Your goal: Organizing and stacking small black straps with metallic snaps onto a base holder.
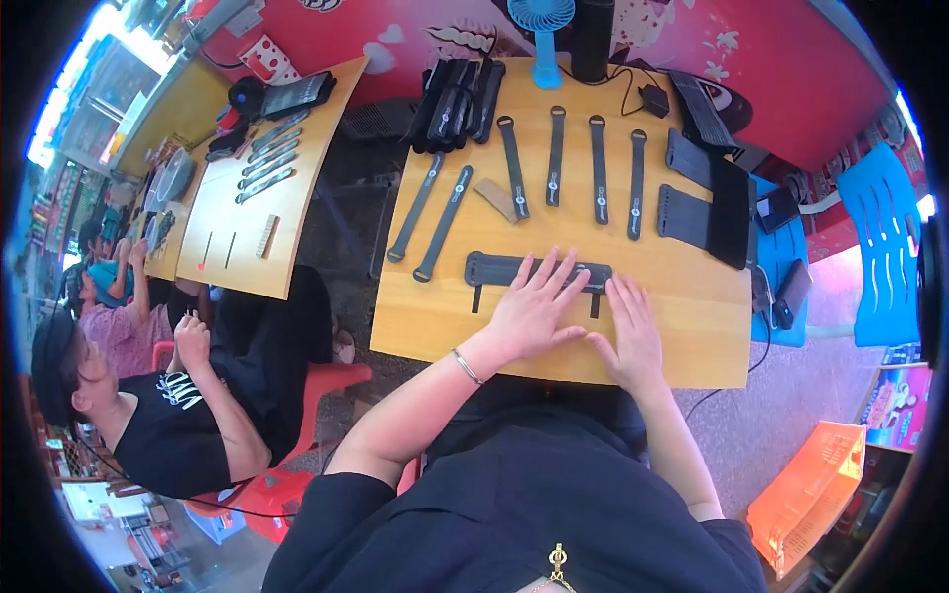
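**Both hands flat on the wide black strap**

My left hand (531,308) lies palm down, fingers (554,272) spread open, over the middle of a wide black strap (494,269) lying crosswise near the centre of the wooden desk (682,326). My right hand (633,331) is just beside it, also flat & open, fingertips touching the strap's right end. Neither hand grips anything; both just press down. Silver bangle (467,367) on my left wrist.

Beyond the strap, w/ a gap: two long thin black straps (430,219) lie slanted at left, four more thin straps (575,163) stand in a row toward the far edge, a small tan block (496,200) between the groups. A bundle of black straps (457,99) sits at the far left corner, a blue fan (543,30) behind it. Wide black pieces (710,203) are stacked at the right edge.

Left of me, well apart, a person in a black shirt (173,415) sits at a second wooden desk (222,247) w/ more straps on it
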The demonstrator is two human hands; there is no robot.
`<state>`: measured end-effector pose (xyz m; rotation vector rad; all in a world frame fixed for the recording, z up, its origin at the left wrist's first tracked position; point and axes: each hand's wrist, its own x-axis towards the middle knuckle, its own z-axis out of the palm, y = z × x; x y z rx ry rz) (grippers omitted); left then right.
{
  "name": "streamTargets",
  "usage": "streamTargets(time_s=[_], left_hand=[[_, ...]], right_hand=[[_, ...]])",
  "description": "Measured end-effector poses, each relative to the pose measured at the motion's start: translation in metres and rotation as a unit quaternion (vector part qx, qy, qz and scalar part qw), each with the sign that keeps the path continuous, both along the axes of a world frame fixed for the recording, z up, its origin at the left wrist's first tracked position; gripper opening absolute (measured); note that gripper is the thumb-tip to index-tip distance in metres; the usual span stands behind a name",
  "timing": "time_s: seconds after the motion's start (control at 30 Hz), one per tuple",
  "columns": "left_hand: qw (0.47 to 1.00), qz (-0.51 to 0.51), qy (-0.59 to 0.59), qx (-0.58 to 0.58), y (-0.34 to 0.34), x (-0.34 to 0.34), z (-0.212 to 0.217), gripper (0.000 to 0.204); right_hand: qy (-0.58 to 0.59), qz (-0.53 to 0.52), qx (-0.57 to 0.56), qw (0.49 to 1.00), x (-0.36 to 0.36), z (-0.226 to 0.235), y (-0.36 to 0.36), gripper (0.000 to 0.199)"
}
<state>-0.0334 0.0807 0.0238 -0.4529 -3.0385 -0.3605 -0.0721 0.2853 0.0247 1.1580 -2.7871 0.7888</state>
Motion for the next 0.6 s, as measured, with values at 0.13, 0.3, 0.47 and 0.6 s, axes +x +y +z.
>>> streamTargets(time_s=[0.13, 0.3, 0.47, 0.6], left_hand=[[1.000, -0.002, -0.021, -0.003, 0.006, 0.000, 0.022, 0.065], [0.826, -0.215, -0.097, 0.512, 0.026, 0.020, 0.177, 0.045], [0.551, -0.320, -0.268, 0.723, 0.038, 0.060, 0.263, 0.035], [0.575, -0.406, -0.261, 0.660, 0.036, 0.058, 0.276, 0.051]], right_hand=[[-0.011, -0.027, -0.059, 0.998, 0.003, 0.005, 0.005, 0.069], [-0.009, -0.063, -0.116, 0.991, 0.003, -0.031, 0.012, 0.060], [-0.025, -0.065, -0.130, 0.989, 0.007, -0.009, 0.006, 0.054], [-0.029, -0.081, -0.151, 0.985, 0.004, -0.014, 0.004, 0.054]])
